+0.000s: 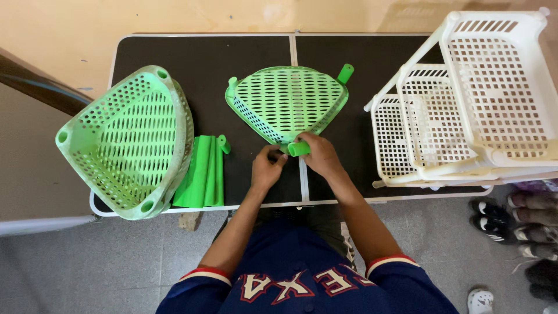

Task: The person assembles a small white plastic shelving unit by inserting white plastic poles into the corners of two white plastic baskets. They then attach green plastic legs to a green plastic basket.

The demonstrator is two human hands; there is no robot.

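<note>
A green triangular perforated basket [288,99] lies on the black folding table [209,58], its near corner pointing at me. My right hand [318,154] grips a short green tube [299,149] at that near corner. My left hand [266,167] is closed beside it, fingertips touching the same corner; what it holds is hidden. Two more green tubes stand up from the basket's far corners, one at the right [345,73] and one at the left [232,82].
A stack of green triangular baskets [125,142] sits tilted at the table's left end. Several green tubes [203,172] lie next to it. A white three-tier basket rack [465,104] lies on the right end. Shoes [511,221] rest on the floor at right.
</note>
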